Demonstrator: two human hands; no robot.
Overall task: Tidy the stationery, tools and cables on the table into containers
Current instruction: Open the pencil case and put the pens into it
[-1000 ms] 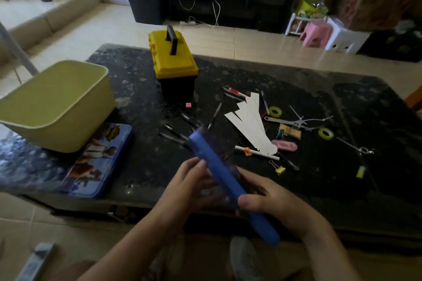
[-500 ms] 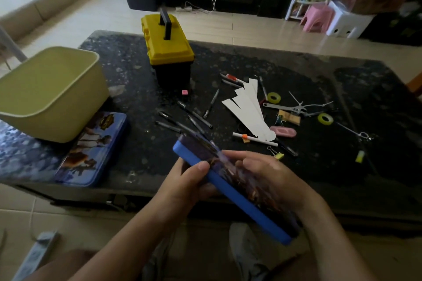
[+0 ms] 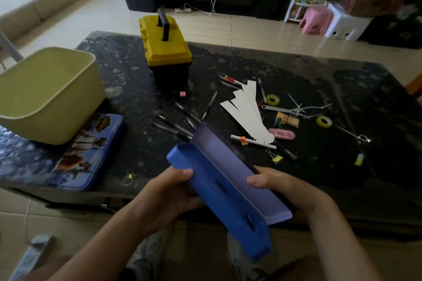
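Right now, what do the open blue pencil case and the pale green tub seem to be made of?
The open blue pencil case looks like thin painted metal, perhaps plastic: smooth satin walls, crisp thin edges. The pale green tub looks like moulded plastic: matte, rounded corners.

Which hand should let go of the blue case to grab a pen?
Probably right. The left hand grips the case's tray; the right hand only holds the lid, nearer the white pen.

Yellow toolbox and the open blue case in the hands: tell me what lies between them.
In the head view, a small pink block sits by the toolbox, then several black pens lie scattered toward the case.
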